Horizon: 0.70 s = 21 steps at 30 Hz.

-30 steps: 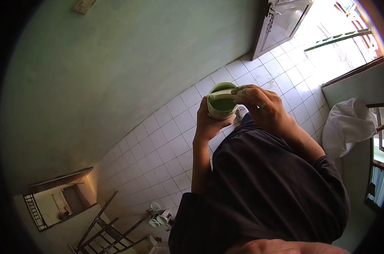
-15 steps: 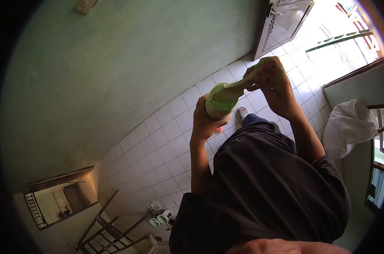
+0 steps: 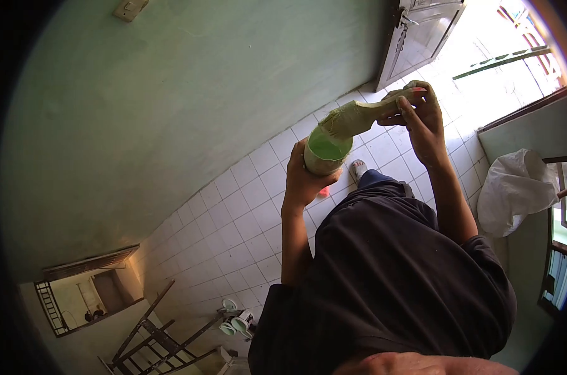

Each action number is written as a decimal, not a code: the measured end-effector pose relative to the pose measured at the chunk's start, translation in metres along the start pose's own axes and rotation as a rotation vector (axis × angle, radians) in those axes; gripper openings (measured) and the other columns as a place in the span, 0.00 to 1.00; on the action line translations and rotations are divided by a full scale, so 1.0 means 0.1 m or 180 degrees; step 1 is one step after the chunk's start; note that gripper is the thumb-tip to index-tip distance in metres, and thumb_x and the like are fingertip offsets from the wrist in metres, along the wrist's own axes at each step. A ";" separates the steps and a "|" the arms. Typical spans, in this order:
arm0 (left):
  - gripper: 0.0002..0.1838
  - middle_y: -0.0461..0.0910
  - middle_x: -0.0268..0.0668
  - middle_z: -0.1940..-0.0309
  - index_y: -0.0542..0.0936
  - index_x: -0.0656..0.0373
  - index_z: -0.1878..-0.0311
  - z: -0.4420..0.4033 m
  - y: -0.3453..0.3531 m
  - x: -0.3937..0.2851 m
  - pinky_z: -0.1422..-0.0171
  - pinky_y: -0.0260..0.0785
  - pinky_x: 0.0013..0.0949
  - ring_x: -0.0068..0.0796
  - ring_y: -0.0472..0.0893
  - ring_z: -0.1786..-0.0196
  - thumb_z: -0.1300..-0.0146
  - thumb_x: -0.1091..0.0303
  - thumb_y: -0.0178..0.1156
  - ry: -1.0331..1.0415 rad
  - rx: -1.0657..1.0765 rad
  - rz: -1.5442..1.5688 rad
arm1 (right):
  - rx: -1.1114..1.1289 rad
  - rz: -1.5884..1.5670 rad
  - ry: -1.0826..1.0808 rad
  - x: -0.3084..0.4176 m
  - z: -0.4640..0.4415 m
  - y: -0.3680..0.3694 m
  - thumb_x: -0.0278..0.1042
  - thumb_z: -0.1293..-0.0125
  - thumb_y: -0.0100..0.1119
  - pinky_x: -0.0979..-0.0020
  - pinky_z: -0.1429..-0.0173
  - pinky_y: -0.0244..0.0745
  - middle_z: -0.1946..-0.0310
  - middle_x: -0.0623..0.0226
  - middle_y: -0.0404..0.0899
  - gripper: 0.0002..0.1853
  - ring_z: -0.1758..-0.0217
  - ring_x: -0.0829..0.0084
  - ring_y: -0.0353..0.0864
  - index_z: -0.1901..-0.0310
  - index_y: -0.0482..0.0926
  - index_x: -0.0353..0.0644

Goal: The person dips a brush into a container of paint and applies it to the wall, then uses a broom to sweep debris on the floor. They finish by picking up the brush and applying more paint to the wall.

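Beyond the black cloth shirt (image 3: 408, 275), the left hand (image 3: 303, 182) has its grip closed round a round, paint-smeared cup (image 3: 323, 166) with pale green liquid inside. The right hand (image 3: 425, 122) has its grip clamped on the handle of a flat, green-coated paintbrush (image 3: 360, 117), its bristles at the cup's rim. Below lies the white tiled floor (image 3: 241, 209); farther off are a white plastic sack (image 3: 513, 194) and an open panelled door (image 3: 419, 39).
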<state>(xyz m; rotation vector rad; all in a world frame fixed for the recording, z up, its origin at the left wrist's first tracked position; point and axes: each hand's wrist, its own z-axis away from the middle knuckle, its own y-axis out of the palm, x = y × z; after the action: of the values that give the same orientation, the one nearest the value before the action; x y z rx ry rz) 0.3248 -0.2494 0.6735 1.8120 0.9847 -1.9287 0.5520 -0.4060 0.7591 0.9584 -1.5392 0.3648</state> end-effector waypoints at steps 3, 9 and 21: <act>0.47 0.83 0.40 0.42 0.73 0.61 0.32 -0.02 0.03 -0.04 0.34 0.78 0.39 0.33 0.84 0.40 0.57 0.70 0.87 0.0173 0.0079 -0.0431 | 0.0069 0.0173 -0.0239 0.08 0.04 0.09 0.27 0.20 0.57 0.57 0.48 0.92 0.47 0.50 0.81 0.15 0.54 0.59 0.91 0.39 0.64 0.35; 0.44 0.83 0.38 0.43 0.75 0.58 0.35 0.02 0.05 -0.06 0.36 0.79 0.38 0.32 0.84 0.41 0.58 0.73 0.86 0.0135 0.0050 0.0130 | 0.0972 0.1791 -0.0978 0.28 0.17 0.23 0.15 0.27 0.62 0.63 0.45 0.90 0.52 0.52 0.87 0.16 0.50 0.60 0.92 0.44 0.69 0.35; 0.48 0.82 0.42 0.39 0.75 0.50 0.32 0.56 -0.21 0.03 0.31 0.76 0.43 0.43 0.82 0.37 0.60 0.65 0.87 -0.0462 -0.0460 0.0293 | 0.2595 0.1975 -0.2320 0.00 0.29 0.90 0.09 0.46 0.66 0.59 0.59 0.89 0.49 0.48 0.86 0.27 0.57 0.53 0.91 0.44 0.73 0.35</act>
<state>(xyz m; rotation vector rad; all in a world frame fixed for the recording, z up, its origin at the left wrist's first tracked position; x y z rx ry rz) 0.2691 -0.2710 0.6736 1.5859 0.9490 -1.8538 0.4658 -0.3721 0.7786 1.2892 -2.4344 1.2567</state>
